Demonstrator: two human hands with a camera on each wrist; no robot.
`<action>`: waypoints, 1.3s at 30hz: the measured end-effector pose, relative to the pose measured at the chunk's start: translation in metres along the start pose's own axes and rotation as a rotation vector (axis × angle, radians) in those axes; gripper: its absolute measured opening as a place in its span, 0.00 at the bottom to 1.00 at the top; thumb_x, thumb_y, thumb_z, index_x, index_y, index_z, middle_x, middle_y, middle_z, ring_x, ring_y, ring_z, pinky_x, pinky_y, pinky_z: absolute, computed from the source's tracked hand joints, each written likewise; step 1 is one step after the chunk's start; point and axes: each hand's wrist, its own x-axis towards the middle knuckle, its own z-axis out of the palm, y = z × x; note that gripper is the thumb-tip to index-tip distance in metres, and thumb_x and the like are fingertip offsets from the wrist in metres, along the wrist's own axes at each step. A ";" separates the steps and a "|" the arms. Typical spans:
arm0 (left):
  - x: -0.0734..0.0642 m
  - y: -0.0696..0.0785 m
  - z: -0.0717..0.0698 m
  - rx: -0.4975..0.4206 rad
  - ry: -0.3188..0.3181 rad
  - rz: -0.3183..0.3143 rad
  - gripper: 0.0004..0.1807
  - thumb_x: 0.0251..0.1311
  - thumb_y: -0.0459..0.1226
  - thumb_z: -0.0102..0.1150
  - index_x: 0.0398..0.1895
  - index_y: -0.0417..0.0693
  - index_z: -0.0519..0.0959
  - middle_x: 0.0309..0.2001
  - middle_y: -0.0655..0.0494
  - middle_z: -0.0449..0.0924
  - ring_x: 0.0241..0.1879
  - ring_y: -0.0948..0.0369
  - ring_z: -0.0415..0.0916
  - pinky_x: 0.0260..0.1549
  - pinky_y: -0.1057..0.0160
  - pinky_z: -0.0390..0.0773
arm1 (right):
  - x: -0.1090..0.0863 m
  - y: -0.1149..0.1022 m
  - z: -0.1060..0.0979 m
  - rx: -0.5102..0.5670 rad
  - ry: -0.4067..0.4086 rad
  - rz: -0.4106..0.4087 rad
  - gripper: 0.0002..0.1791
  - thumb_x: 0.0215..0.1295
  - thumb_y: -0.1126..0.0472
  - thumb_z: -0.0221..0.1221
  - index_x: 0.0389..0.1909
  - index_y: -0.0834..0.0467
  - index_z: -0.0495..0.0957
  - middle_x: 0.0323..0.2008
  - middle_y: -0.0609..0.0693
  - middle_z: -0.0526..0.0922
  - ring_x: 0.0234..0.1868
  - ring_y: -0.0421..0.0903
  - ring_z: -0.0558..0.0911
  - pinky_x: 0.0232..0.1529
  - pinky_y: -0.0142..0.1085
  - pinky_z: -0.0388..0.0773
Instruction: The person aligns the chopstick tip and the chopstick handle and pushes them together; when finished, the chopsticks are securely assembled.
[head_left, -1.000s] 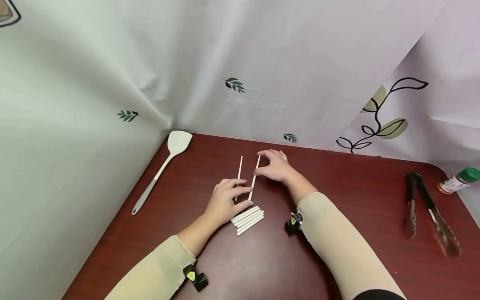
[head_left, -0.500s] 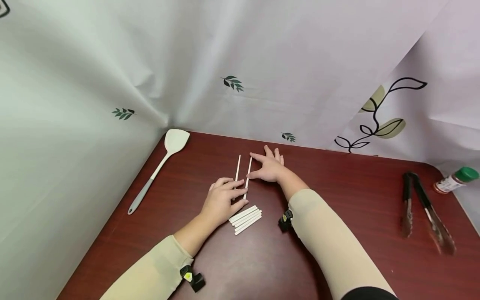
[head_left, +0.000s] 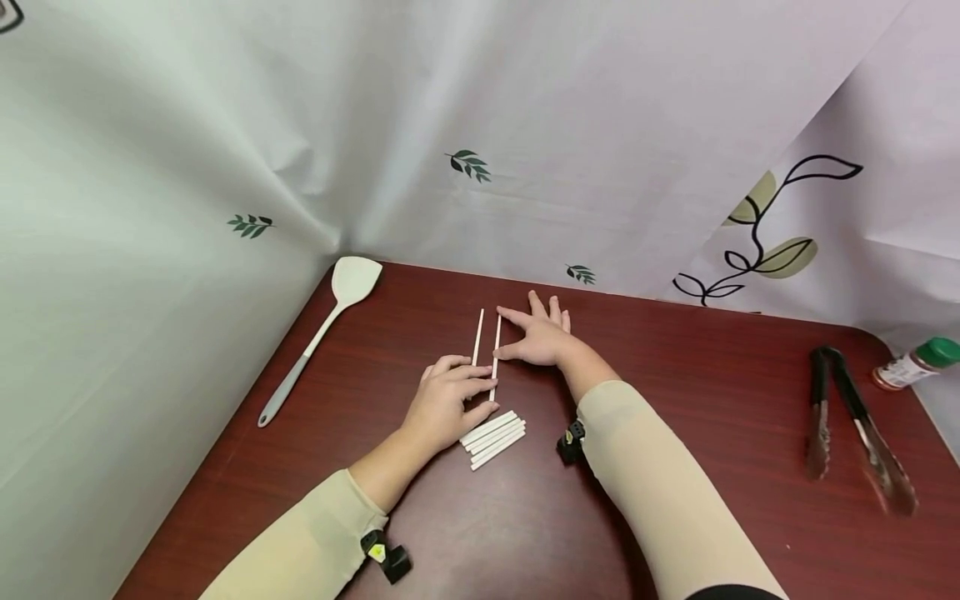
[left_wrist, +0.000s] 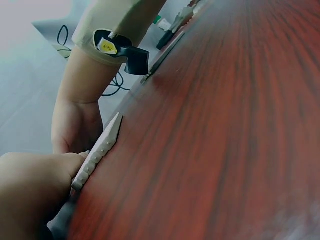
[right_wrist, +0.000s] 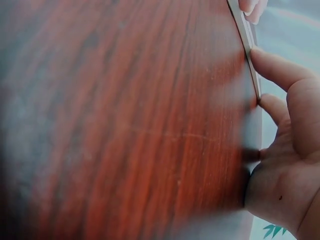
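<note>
Two thin white sticks lie nearly parallel on the dark red table: the left stick (head_left: 478, 333) and the right stick (head_left: 497, 333), a narrow gap apart. My right hand (head_left: 542, 337), fingers spread, touches the right stick's outer side with thumb and index fingertips. In the right wrist view, those fingertips meet the stick (right_wrist: 252, 75) along its edge. My left hand (head_left: 448, 398) reaches over the lower part of the left stick, with its fingertips at the right stick's near end. Just below its thumb lies a row of several white sticks (head_left: 492, 439), side by side and slanted.
A white spatula (head_left: 318, 337) with a grey handle lies along the left edge. Metal tongs (head_left: 862, 425) with black handles lie at the right, near a green-capped bottle (head_left: 917, 363). Patterned white cloth (head_left: 420, 192) hangs behind the table (head_left: 675, 375).
My right hand has moved left with the right stick, bringing it closer to the left one. Its fingers have spread wider. The left hand has stayed nearly in place.
</note>
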 end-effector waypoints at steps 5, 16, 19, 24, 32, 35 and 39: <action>-0.001 0.001 -0.001 0.000 0.011 0.008 0.18 0.56 0.43 0.82 0.50 0.52 0.93 0.55 0.57 0.89 0.62 0.50 0.77 0.59 0.42 0.73 | -0.001 -0.002 0.000 -0.001 0.001 0.002 0.48 0.64 0.36 0.67 0.84 0.36 0.60 0.87 0.58 0.31 0.83 0.66 0.24 0.78 0.64 0.24; -0.001 0.002 0.002 -0.049 0.042 0.020 0.17 0.57 0.42 0.80 0.50 0.50 0.92 0.55 0.55 0.88 0.60 0.52 0.77 0.57 0.43 0.73 | -0.002 0.012 0.004 0.131 0.164 -0.017 0.40 0.72 0.40 0.62 0.82 0.45 0.66 0.85 0.60 0.49 0.84 0.68 0.38 0.79 0.65 0.33; -0.001 0.001 0.001 -0.067 0.076 0.037 0.17 0.58 0.41 0.79 0.50 0.50 0.91 0.55 0.54 0.87 0.59 0.51 0.77 0.56 0.43 0.72 | -0.002 0.012 0.006 0.158 0.221 -0.031 0.37 0.74 0.43 0.62 0.80 0.50 0.70 0.83 0.62 0.55 0.84 0.68 0.42 0.80 0.64 0.36; -0.003 -0.001 0.000 -0.083 0.100 0.065 0.16 0.59 0.40 0.78 0.50 0.49 0.91 0.54 0.54 0.87 0.59 0.50 0.76 0.55 0.43 0.72 | -0.006 0.007 0.014 0.149 0.272 -0.033 0.32 0.73 0.47 0.63 0.75 0.54 0.76 0.82 0.63 0.57 0.84 0.67 0.46 0.79 0.64 0.39; -0.008 -0.001 0.003 -0.133 0.105 0.115 0.13 0.61 0.39 0.74 0.49 0.50 0.91 0.54 0.53 0.86 0.58 0.52 0.76 0.53 0.43 0.72 | -0.045 -0.014 0.043 -0.097 0.317 0.036 0.32 0.73 0.44 0.63 0.75 0.48 0.77 0.80 0.66 0.62 0.82 0.68 0.52 0.78 0.67 0.41; -0.007 -0.002 0.004 -0.137 0.108 0.125 0.11 0.62 0.40 0.73 0.47 0.51 0.91 0.54 0.54 0.86 0.57 0.52 0.76 0.52 0.43 0.73 | -0.065 -0.023 0.053 -0.215 0.415 0.017 0.27 0.73 0.44 0.64 0.69 0.47 0.82 0.75 0.63 0.70 0.80 0.67 0.58 0.78 0.67 0.43; -0.004 -0.001 0.004 -0.129 0.117 0.152 0.09 0.62 0.39 0.73 0.44 0.52 0.91 0.53 0.55 0.86 0.56 0.53 0.78 0.51 0.44 0.74 | -0.087 -0.028 0.063 -0.264 0.537 -0.043 0.20 0.71 0.49 0.65 0.61 0.47 0.87 0.70 0.60 0.76 0.78 0.65 0.62 0.76 0.68 0.47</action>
